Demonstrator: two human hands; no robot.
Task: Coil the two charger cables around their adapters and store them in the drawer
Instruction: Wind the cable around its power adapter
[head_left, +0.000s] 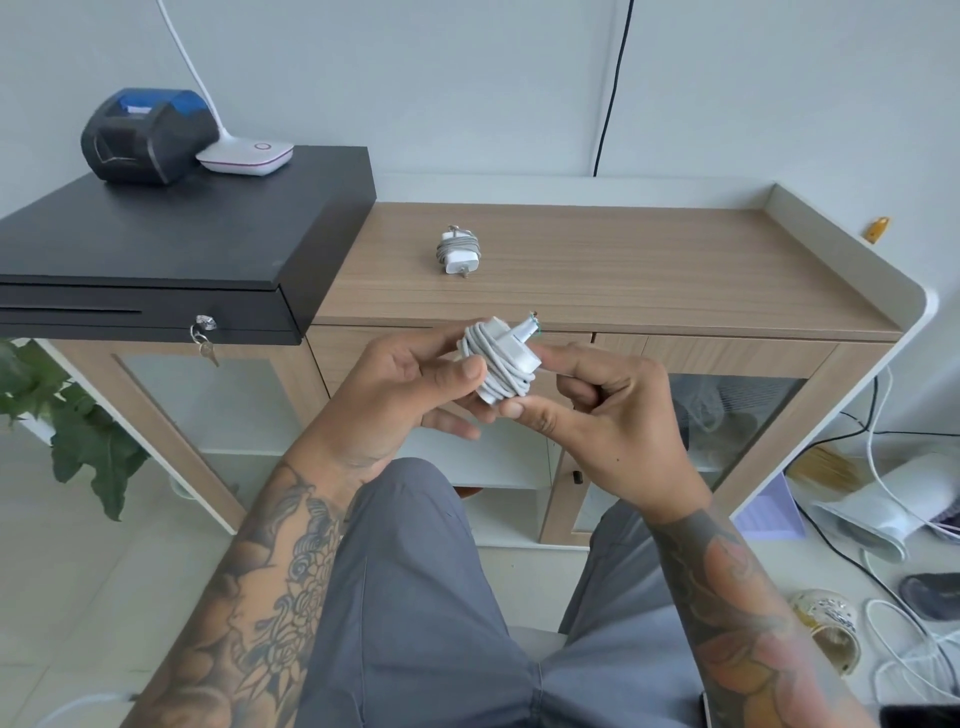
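Charger (497, 364), its cable wound round the adapter, sits between both hands in front of the cabinet: the left hand (415, 387) grips it from the side, and the right hand (597, 410) pinches it with thumb and forefinger. A second charger (457, 250) lies coiled on the counter (649, 260). Coiling looks nearly finished; storing remains, with both drawers (717, 353) shut.
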